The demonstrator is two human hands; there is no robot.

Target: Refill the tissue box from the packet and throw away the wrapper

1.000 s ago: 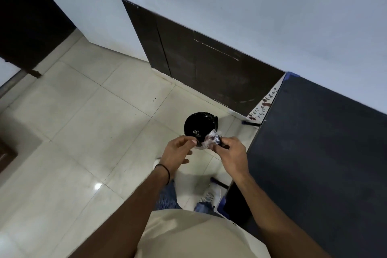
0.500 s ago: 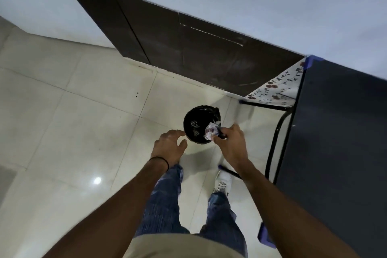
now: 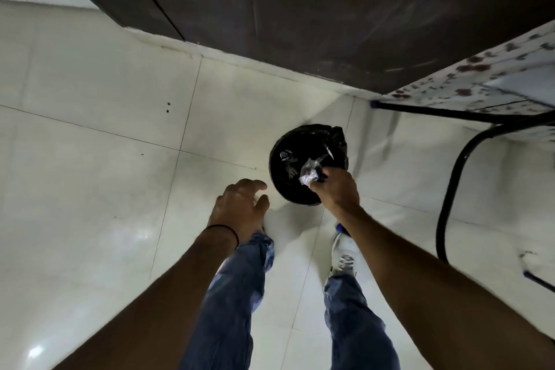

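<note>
A small round bin [image 3: 288, 186] lined with a black bag stands on the pale tiled floor. My right hand [image 3: 336, 188] is closed around a crumpled clear plastic wrapper [image 3: 309, 173], held right over the bin's open mouth. My left hand [image 3: 240, 209] hovers to the left of the bin, fingers spread and holding nothing. The tissue box and the tissues are out of view.
A dark wooden cabinet front [image 3: 300, 9] runs along the wall behind the bin. To the right stands a table with black metal legs [image 3: 450, 189] and a patterned cloth [image 3: 480, 75]. My jeans legs and a white shoe [image 3: 342, 258] are below the hands.
I have stepped closer and leaned over the bin. My right hand has carried the wrapper forward over the bin's mouth. My left hand has let go of it and drawn off to the left.
</note>
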